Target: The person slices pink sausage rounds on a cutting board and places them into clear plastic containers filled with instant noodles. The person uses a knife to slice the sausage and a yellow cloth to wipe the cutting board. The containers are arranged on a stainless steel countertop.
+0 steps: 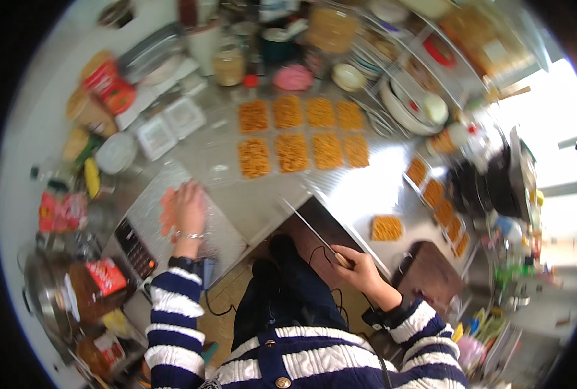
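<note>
My left hand (190,211) lies palm down with fingers stretched out, touching flat pinkish-orange pieces of food (168,211). These pieces rest on a shiny platform (214,227) that looks covered in clear film, with a keypad scale (132,246) along its left side. In my right hand (361,275) is a long thin-bladed knife (304,222), held by its pale handle. Its blade points up and left, over the gap in front of the counter. Several orange-brown noodle-like squares (292,152) lie in two rows at the back.
One more noodle-like square (387,228) lies on the right counter, near a tray of similar squares (433,192) and a dark brown board (431,275). A white two-part container (170,128) stands back left. Jars, bowls (348,76) and a rack line the back.
</note>
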Demonstrator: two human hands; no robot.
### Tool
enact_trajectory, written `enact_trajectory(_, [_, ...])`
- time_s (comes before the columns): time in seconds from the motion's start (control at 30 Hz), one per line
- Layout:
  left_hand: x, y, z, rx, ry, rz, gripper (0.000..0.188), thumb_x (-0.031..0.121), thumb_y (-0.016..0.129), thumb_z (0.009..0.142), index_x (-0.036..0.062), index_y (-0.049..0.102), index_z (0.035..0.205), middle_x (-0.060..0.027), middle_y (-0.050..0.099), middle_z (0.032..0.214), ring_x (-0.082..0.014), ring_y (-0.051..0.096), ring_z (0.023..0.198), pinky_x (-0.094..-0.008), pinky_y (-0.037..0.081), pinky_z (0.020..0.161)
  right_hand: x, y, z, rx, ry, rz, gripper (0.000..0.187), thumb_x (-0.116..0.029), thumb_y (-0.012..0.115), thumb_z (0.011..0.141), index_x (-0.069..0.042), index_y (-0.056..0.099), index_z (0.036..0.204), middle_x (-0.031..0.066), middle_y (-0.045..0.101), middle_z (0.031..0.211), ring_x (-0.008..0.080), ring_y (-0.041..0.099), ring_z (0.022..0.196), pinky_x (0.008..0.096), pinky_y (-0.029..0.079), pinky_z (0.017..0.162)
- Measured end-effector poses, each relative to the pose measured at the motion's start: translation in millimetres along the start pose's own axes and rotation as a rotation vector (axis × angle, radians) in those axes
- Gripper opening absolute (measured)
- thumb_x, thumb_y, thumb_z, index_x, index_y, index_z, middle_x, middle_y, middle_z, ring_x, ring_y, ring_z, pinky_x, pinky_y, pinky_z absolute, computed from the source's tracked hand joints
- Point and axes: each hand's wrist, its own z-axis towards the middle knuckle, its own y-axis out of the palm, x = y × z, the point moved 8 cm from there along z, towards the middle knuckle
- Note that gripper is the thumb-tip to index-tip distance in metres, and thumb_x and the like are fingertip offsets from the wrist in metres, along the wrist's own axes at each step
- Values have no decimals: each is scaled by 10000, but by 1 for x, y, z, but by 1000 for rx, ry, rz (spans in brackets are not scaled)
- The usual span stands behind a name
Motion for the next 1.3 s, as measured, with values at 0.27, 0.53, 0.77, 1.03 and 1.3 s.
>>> enact_trajectory(0.27, [-20,-12,-15,-67,-23,-70,195,72,530,820,39,602,998,-122,582,1073,-310,522,1024,-394,412,873,32,-47,-43,471,34,-37,425,-114,711,745,-15,571,1133,108,619,762,140,575,652,268,481,634])
enact_trajectory(0.53, [-43,-57,-20,122,-195,-432,141,64,547,845,17,621,955,-98,633,928,-258,598,850,-340,469,762,151,-137,-157,912,329,-207,496,-130,732,734,-99,548,1193,76,612,766,144,586,650,261,473,662])
enact_trajectory(0.77, [-93,-55,-72,157,-716,-854,216,149,585,881,-16,618,1016,-49,638,892,-106,590,774,-233,480,693,259,-182,-266,1032,592,-431,427,-260,638,827,-34,512,1166,118,649,1024,236,610,968,333,459,819])
enact_trajectory(1.03, [-78,-57,-84,84,-540,-739,187,39,609,826,15,638,1009,-53,635,926,-107,598,769,-223,482,707,141,-145,-142,818,145,233,120,-116,482,900,-14,527,856,11,445,514,99,418,392,231,347,374])
enact_trajectory(1.3, [-43,-96,-55,349,-252,-431,174,-5,615,745,20,632,916,-100,582,1048,-276,551,956,-341,471,813,-12,104,34,-389,208,634,221,-168,508,925,2,522,784,80,560,634,145,499,456,257,403,445])
